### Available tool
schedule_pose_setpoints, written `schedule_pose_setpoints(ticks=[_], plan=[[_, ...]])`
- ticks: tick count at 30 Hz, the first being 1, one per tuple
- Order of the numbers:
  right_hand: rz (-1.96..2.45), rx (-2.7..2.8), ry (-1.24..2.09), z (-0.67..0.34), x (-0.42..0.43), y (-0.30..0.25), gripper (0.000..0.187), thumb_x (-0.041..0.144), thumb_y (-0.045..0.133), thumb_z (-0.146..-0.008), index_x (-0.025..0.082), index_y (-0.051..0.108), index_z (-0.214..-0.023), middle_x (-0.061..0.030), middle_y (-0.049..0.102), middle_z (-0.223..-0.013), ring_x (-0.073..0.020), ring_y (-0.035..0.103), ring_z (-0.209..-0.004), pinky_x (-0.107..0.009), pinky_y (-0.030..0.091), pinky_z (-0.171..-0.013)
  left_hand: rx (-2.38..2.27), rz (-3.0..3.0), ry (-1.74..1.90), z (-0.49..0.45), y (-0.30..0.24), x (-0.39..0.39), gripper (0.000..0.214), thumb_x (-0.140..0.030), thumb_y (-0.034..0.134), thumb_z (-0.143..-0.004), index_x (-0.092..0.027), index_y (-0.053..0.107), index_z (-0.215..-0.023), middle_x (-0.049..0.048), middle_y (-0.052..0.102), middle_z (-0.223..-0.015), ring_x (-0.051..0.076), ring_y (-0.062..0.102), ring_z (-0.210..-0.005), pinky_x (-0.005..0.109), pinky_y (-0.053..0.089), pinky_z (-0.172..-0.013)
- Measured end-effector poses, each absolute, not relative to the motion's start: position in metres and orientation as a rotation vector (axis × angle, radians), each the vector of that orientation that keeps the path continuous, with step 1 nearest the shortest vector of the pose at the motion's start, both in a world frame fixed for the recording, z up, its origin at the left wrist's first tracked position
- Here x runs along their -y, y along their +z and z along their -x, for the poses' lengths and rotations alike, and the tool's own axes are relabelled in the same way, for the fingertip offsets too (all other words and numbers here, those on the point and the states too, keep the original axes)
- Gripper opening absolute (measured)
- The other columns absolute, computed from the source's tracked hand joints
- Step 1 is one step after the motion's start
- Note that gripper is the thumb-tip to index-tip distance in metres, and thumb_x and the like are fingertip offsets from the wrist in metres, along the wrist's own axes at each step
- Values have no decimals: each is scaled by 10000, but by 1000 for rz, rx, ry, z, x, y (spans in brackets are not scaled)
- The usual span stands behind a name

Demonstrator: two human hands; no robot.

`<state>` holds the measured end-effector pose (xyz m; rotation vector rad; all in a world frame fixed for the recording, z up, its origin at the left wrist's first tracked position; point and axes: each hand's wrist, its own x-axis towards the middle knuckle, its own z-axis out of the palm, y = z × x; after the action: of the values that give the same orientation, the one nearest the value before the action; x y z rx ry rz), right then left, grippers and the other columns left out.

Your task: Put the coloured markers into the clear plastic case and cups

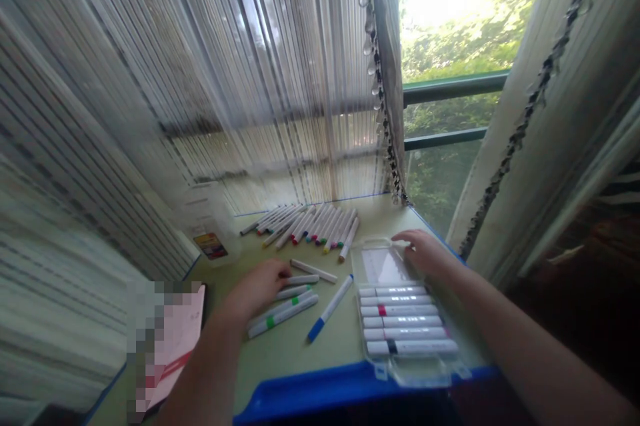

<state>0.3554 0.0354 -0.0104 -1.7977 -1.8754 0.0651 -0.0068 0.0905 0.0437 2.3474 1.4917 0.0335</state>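
My left hand [267, 283] is over several white markers on the table, its fingers curled at the left end of one marker [303, 280]. Two markers with green bands [287, 316] lie just below it. My right hand [423, 251] reaches to the far right corner of a clear plastic case [395, 373]; its fingers are stretched out at the case's edge, with no marker in them. In the near part of the case several white markers [400, 321] lie side by side. A blue-tipped marker [330, 309] and a thin white marker [313, 271] rest between the hands.
Many loose markers [320, 223] are spread in a row at the back of the table [280, 373]. A clear container [210, 229] with a label stands at the back left. A pink-screened, partly pixelated device [175, 339] lies at left. String curtains [280, 79] hang behind, beside a window.
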Motion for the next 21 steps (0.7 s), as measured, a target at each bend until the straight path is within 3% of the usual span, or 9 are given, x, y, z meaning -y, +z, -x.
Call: schedule_pose_setpoints(ticks=[5,9,12,16,21], plan=[[1707,1919,68,-351,-33,-12,470,-30,435,-603,195,731,-891,-66,722,-961,-221,635,-959,-340,479,-896,-1546,-2440,289,-18,64,-74,256,-263,422,-870,-178,634,-986,95,639,-1043,210,595,-949,304,436,-829],[1612,1891,17,-351,-29,-15,358,42,482,-665,190,717,-891,-83,704,-977,-235,617,-954,-387,469,-901,-1249,-2531,470,-65,73,-69,257,-234,407,-890,-179,609,-1039,87,624,-1089,184,575,-999,293,429,-896],[1527,1795,-32,-350,-24,-11,295,172,546,-731,194,680,-993,-100,666,-1049,-251,586,-991,-418,461,-901,-1128,-2497,537,-107,70,-77,249,-229,459,-872,-156,600,-1063,85,651,-1017,178,596,-928,294,455,-857],[1410,1670,63,-350,-19,-4,366,312,573,-791,208,588,-1141,-94,657,-1014,-208,606,-863,-353,513,-740,-986,-2460,620,-143,61,-88,225,-209,500,-843,-122,627,-1006,88,668,-976,172,607,-898,283,464,-829],[1325,1627,23,-351,-17,0,291,335,576,-822,201,613,-1078,-72,650,-918,-143,586,-672,-288,507,-640,-880,-2313,672,-149,48,-87,226,-263,512,-827,-135,655,-946,52,687,-862,138,611,-709,254,479,-674]])
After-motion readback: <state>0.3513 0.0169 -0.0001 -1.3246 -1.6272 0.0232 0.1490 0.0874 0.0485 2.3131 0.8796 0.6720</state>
